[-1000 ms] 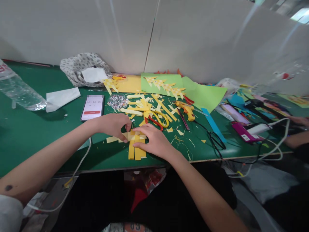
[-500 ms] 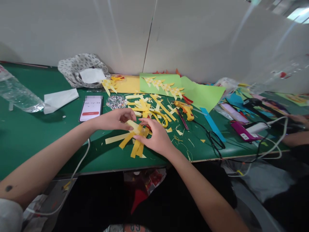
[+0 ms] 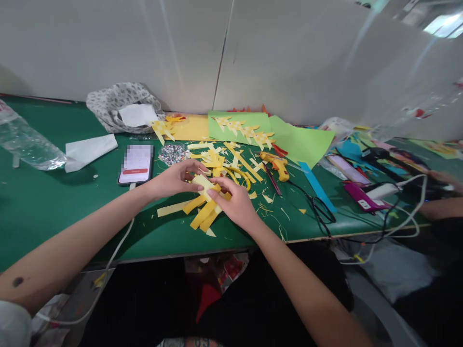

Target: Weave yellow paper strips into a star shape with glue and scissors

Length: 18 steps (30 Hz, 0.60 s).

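L hand point(image 3: 181, 179) & R hand point(image 3: 236, 201) both pinching the crossed yel. strips point(image 3: 205, 210), thumbs on top, other fingertips partly hidden. Strips sit btwn the hands, nr the table's point(image 3: 159, 241) front edge. Just behind: scraps point(image 3: 216, 159), scissors point(image 3: 248, 180). Phone point(image 3: 135, 170) to the L, glue gun point(image 3: 278, 166) to the R. Paper fish point(image 3: 248, 131) at back, on green sheet point(image 3: 304, 140).

The strips point(image 3: 202, 214) were matt paper, smooth-faced. The table point(image 3: 54, 202) had a smooth green top with a soft sheen. The bottle point(image 3: 32, 142) was clear, glossy plastic, and the tissue point(image 3: 92, 149) beside it was dull white paper. The glue gun point(image 3: 278, 168) had a yellow plastic body. The green sheets point(image 3: 311, 144) were matt paper, and the phone point(image 3: 139, 162) had a smooth, glossy front. The wrinkled bag point(image 3: 104, 103) was probably cloth, though blur hid any weave.
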### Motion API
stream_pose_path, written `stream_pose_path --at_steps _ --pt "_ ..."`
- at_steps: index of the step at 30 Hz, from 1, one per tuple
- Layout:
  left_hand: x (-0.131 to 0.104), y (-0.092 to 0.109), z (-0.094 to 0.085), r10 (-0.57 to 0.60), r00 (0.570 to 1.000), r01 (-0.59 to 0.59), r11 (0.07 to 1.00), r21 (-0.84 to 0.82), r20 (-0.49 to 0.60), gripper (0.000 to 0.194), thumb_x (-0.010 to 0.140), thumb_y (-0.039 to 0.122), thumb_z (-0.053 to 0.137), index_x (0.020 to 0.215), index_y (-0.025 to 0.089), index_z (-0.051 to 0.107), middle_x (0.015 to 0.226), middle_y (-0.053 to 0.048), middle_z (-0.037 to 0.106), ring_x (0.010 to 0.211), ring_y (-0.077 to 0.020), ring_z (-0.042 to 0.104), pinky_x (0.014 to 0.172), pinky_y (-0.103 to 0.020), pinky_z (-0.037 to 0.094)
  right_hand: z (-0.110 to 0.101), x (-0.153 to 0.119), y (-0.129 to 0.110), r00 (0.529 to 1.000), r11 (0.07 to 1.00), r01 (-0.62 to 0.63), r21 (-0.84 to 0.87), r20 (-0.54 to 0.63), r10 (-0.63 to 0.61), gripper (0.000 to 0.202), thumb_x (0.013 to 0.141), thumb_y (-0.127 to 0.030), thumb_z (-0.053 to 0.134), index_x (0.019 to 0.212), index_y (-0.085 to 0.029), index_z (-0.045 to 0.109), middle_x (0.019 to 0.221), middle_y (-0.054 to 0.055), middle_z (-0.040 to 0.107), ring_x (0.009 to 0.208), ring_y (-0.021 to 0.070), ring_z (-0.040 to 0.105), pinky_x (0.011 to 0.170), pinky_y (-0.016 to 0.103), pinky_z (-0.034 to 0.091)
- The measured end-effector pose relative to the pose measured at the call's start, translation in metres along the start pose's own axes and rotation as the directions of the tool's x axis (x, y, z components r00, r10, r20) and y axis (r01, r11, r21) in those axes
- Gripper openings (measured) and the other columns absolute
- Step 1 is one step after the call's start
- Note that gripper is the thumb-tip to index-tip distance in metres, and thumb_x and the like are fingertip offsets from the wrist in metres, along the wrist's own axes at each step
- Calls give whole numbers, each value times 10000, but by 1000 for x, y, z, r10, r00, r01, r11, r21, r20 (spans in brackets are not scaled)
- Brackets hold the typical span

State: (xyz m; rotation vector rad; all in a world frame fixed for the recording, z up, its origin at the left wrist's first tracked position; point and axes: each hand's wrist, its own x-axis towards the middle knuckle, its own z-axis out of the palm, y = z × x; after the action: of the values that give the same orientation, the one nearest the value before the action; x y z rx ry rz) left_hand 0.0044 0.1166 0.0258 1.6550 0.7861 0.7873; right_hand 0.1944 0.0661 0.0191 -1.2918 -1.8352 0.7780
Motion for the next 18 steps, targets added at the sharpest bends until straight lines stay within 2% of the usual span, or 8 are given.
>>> stream_pose_path --at_steps 4,6,11,18 --pt "1 -1 3 -62 990 49 993 -108 -129 409 622 188 722 986 170 537 966 -42 551 866 -153 555 764 -326 456 3 1 4 994 994 -90 68 -52 94 226 712 -300 630 919 -213 611 895 34 676 854 188 638 776 338 505" --pt "1 -1 4 -118 981 98 987 -130 -154 423 622 211 730 992 162 531 930 -37 565 816 -142 572 764 -330 458 5 2 6 990 986 -114 120 -74 123 230 699 -316 637 896 -204 600 846 38 674 814 191 645 726 332 516" --pt "2 -5 9 -205 975 195 974 -118 -85 450 626 259 735 998 166 499 827 -24 626 770 -147 607 770 -341 459 9 4 12 983 966 -135 222 -93 159 267 675 -347 645 871 -194 549 808 40 661 745 179 642 664 314 519" --pt "0 -9 12 -200 976 194 978 -81 -85 373 654 253 704 942 184 478 773 2 650 709 -132 623 707 -286 472 13 1 8 985 959 -160 235 -21 170 302 669 -368 657 875 -184 536 807 42 674 717 168 635 647 300 508"
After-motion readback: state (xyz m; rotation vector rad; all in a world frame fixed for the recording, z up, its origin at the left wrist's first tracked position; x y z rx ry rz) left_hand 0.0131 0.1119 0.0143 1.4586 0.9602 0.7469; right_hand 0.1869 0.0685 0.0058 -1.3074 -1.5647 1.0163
